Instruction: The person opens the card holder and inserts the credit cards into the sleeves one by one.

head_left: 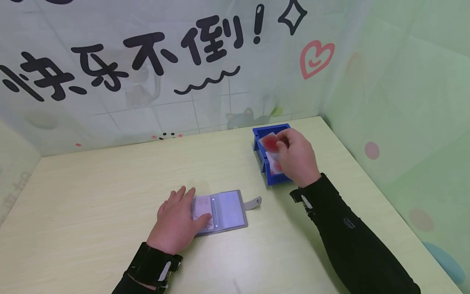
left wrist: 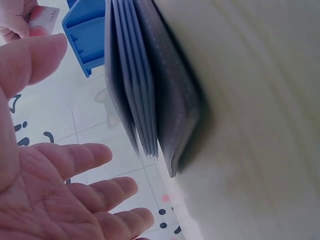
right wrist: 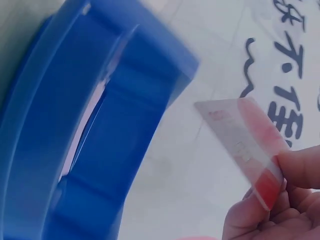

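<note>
One black sleeve (head_left: 361, 249) lay nearest, running to the right hand (head_left: 299, 157), which pinched a red-and-white card (head_left: 269, 143) above the blue holder (head_left: 277, 179), beyond the open album (head_left: 230, 210) and to its right. The left hand (head_left: 174, 224), fingers spread, covered the album's left edge. Taking a card seemed the step in hand; next likely called for lifting it clear.

This looks like a screened-off table corner, though whether in a home, office or lab is unclear. A pale wood-grain table (head_left: 110, 183) is bordered by a wrinkled white sheet (head_left: 161, 116) printed with bold black Chinese characters (head_left: 145, 38) and a pale green sheet (head_left: 411, 122) with coloured dots (head_left: 372, 150).
</note>
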`<state>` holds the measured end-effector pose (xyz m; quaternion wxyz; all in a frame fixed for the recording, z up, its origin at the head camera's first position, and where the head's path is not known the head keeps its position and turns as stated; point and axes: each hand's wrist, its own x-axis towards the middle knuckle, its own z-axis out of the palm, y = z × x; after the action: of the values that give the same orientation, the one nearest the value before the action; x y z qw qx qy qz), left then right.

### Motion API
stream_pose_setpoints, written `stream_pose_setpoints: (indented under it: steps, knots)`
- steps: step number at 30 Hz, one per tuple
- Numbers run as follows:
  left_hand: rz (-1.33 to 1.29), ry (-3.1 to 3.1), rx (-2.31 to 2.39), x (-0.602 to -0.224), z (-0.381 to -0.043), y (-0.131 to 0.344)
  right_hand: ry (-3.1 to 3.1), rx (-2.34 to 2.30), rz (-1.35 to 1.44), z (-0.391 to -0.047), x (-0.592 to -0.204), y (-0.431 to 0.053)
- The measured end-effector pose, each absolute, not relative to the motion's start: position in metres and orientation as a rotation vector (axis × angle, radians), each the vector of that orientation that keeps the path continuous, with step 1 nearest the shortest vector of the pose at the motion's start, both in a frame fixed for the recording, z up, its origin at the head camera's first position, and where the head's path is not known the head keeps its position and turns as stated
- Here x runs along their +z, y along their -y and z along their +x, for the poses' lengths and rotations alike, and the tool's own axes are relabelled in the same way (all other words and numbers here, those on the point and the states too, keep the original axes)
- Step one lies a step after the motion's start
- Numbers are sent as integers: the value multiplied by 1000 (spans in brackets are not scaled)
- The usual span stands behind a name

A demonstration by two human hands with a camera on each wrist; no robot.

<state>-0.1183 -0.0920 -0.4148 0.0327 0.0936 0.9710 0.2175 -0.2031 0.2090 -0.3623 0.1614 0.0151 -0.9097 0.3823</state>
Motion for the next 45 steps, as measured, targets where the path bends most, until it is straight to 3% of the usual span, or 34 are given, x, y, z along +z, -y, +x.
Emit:
stream_pose_setpoints:
  steps: [15,26,45]
  knots:
    - [315,-2980,752,-410,-117,92,2484,1606,282,-178,-382,-170]
    - [390,-2917,1076,-408,-116,86,2542,1835,346,-157,-404,-125]
    - [305,-2852,1347,-412,-119,78,2630,1799,461,-149,-417,-116]
